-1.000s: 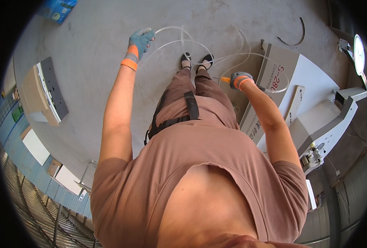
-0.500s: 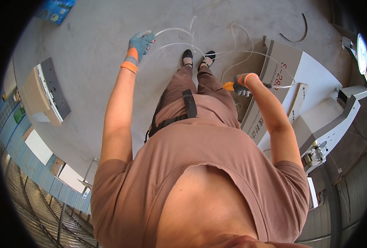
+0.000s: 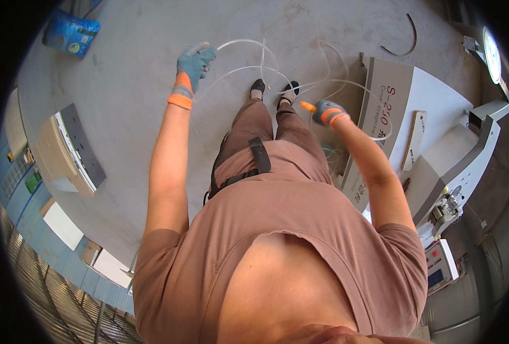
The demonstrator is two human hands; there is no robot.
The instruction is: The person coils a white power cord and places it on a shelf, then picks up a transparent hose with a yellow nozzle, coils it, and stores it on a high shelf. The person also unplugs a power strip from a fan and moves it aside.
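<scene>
My left hand (image 3: 195,64), in a teal and orange work glove, is raised at the far left, its fingers closed around a clear plastic hose (image 3: 244,40). The hose loops from that hand above the floor, past my feet, and over to the right. My right hand (image 3: 330,112), gloved in grey and orange, is closed on an orange-ended tool (image 3: 308,106). Its orange end sticks out to the left of the fingers; the rest is hidden by the glove. A curve of the clear hose runs under my right forearm.
A large white and grey machine (image 3: 406,86) stands close on my right. Leaning boards (image 3: 74,152) are at the left, and a blue bag (image 3: 71,35) lies at the far left. A dark curved strip (image 3: 413,35) rests on the concrete floor (image 3: 208,23).
My right hand has moved forward and slightly left, and the orange end has swung up. My left hand keeps its hold on the hose. The hose loops have shifted, and the view has turned slightly.
</scene>
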